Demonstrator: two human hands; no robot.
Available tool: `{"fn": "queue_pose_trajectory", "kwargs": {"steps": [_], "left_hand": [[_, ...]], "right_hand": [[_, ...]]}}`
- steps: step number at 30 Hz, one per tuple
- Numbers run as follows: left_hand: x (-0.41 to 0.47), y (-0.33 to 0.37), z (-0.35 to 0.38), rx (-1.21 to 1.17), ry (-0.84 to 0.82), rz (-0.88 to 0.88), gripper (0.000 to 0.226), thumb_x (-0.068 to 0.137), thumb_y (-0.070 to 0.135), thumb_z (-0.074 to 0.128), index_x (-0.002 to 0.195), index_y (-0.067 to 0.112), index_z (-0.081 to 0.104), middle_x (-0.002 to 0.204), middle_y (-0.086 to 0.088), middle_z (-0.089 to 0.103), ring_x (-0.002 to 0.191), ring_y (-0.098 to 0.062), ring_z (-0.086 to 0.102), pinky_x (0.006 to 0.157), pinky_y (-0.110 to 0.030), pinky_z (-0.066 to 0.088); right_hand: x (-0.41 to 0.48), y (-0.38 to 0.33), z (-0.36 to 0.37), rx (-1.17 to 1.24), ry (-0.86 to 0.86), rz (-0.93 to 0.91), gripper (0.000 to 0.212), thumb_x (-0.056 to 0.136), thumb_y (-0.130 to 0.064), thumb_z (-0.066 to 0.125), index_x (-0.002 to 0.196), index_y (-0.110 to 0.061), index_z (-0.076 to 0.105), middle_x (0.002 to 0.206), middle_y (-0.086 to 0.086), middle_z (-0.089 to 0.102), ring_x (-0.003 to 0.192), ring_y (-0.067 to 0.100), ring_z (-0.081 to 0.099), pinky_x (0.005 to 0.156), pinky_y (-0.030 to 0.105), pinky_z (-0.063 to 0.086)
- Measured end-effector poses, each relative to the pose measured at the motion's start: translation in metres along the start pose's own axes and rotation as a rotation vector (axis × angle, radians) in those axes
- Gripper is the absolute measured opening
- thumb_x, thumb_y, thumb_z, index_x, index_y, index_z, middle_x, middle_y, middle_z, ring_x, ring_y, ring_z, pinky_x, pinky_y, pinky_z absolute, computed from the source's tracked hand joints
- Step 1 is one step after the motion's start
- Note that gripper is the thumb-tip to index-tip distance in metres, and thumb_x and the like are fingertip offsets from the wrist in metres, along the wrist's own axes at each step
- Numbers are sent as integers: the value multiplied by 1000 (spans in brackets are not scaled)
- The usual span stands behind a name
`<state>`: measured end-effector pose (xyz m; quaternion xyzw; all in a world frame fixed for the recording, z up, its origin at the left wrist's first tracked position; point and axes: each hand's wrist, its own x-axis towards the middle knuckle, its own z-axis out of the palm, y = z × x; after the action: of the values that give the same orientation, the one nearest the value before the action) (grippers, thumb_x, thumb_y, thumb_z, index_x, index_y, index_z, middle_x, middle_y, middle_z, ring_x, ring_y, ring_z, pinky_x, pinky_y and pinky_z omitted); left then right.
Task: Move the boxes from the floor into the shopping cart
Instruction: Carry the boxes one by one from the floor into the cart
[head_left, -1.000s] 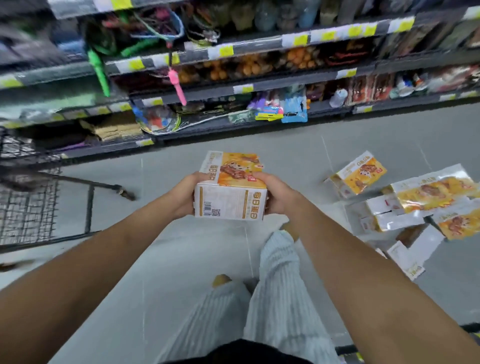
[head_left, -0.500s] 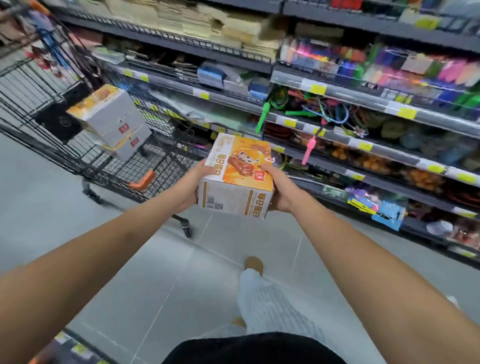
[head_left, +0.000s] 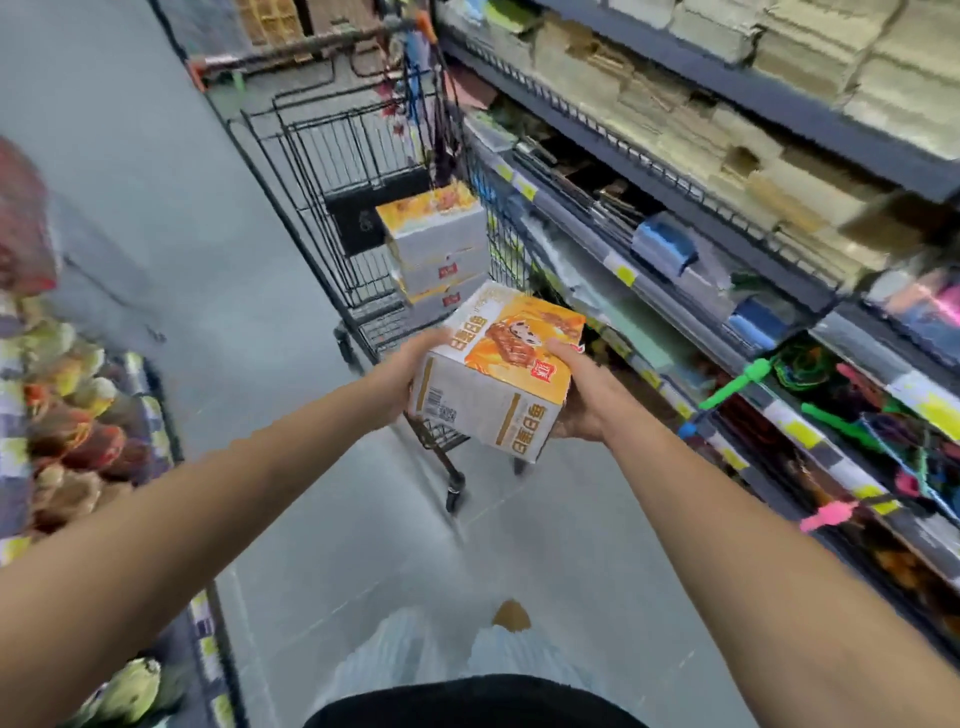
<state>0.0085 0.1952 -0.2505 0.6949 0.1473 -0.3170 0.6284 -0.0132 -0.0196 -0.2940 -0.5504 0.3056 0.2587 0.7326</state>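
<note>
View from the head, down a shop aisle. Both hands hold one box (head_left: 493, 382) in the air between them: the left hand (head_left: 408, 374) grips its left side, and the right hand (head_left: 582, 402) grips its right side with the thumb lying on the orange printed top. The box is tilted, its white barcode face turned toward the person and its near right corner lowest. Half a second ago the shopping cart (head_left: 311, 156) stood at the left of the view and the box was seen against the shelves; now the cart lies straight ahead and the box overlaps its near end, above the floor (head_left: 156, 208) and not yet inside the basket. The grip of both hands is unchanged. Inside the cart a stack of boxes (head_left: 434, 236) of the same kind stands against the right wall, just beside a black item (head_left: 358, 221). The shelves (head_left: 727, 171) now run along the right, and blurred packaged goods (head_left: 62, 415) fill the left edge.
</note>
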Motion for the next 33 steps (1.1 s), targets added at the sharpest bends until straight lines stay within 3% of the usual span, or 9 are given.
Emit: {"fn": "queue_pose_trajectory", "kwargs": {"steps": [3,5,8,13,15,19,24,27,33], "left_hand": [[11,8,-17,-51,143,-51,29,99,44,36,92,23,55,76,2,68,65,-11,68,71,-25,56],[21,13,-29,-86,210,-103,32,98,49,35,99,23,54,109,-3,62,108,-19,58,109,-41,35],[43,21,-50,-274,229,-190,65,93,56,42,145,18,27,156,-12,21,143,-34,22,117,-51,19],[101,42,-79,-434,58,-191,65,88,58,49,139,20,37,137,-14,47,118,-33,52,94,-45,45],[132,59,-93,-447,78,-155,50,90,51,52,131,22,45,119,-6,59,100,-23,58,70,-36,48],[195,94,-131,-408,183,-140,60,85,47,63,136,24,41,127,-5,60,101,-21,60,58,-30,48],[270,129,-180,-330,131,-144,57,87,48,60,134,20,42,120,-5,62,91,-18,61,60,-31,54],[311,144,-203,-300,83,-176,51,90,46,56,134,23,43,118,-4,62,91,-17,59,75,-37,55],[381,170,-232,-239,-9,-251,48,92,46,51,132,19,47,123,-8,62,91,-20,59,63,-32,48]], "right_hand": [[29,-23,30,-51,0,38,33,90,-53,56,84,-21,63,85,3,67,84,22,63,77,47,53],[52,-36,48,-51,18,31,30,89,-52,59,90,-22,63,91,2,67,81,18,61,82,47,53],[88,-54,77,-50,-5,25,56,83,-54,65,127,-22,55,123,4,60,99,24,57,90,54,48],[151,-88,128,176,2,10,69,74,-43,76,132,-17,50,127,13,61,106,30,61,81,57,52],[181,-106,148,214,60,-11,89,60,-41,83,136,-17,42,126,16,62,105,33,64,73,62,53],[237,-145,178,248,133,-6,89,64,-38,84,138,-17,39,124,17,62,102,33,65,64,58,55],[301,-188,211,227,154,13,56,81,-40,73,126,-16,51,105,11,66,88,25,67,83,56,54],[335,-207,225,239,169,47,52,85,-36,72,127,-17,48,108,10,66,94,26,66,66,53,57],[400,-236,238,237,237,70,57,85,-36,72,131,-13,47,116,11,62,104,26,61,61,49,55]]}}
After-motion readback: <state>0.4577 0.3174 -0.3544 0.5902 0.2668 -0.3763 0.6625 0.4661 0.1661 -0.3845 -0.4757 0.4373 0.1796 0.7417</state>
